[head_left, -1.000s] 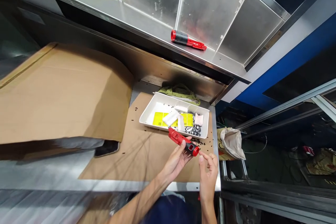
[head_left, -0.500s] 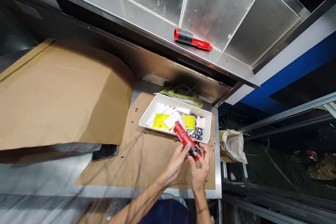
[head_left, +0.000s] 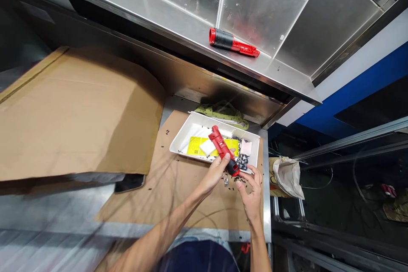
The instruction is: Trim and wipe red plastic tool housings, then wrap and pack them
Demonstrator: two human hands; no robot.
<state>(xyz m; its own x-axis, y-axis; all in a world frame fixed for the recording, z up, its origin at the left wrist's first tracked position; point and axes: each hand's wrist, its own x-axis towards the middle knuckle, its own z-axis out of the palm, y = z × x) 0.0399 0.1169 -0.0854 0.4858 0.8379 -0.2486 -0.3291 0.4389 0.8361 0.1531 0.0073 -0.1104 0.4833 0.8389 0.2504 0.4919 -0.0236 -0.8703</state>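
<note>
My left hand point(head_left: 216, 173) is closed around a red and black plastic tool housing point(head_left: 221, 146), tilted with its red end up and away from me. My right hand point(head_left: 252, 193) is at the black lower end, thumb and fingers apart; a fingertip lies close to the red rim there, and I cannot tell if it touches. Behind the housing stands a white tray point(head_left: 182, 151) with yellow printed cards point(head_left: 194, 146), a pink block point(head_left: 245, 148) and many small black parts point(head_left: 242, 162). A small shiny metal piece point(head_left: 226, 179) shows below the housing.
A similar red and black housing point(head_left: 225, 40) lies on the metal shelf above. A big cardboard box point(head_left: 73, 114) fills the left, with a dark flat object point(head_left: 130, 183) by its edge. Cardboard sheeting point(head_left: 191, 197) with scattered black bits covers the bench. A paper bag point(head_left: 288, 174) stands at the right.
The housing has moved up and slightly left in my left hand, over the tray. My right hand has drawn back from its lower end, and its fingers have spread.
</note>
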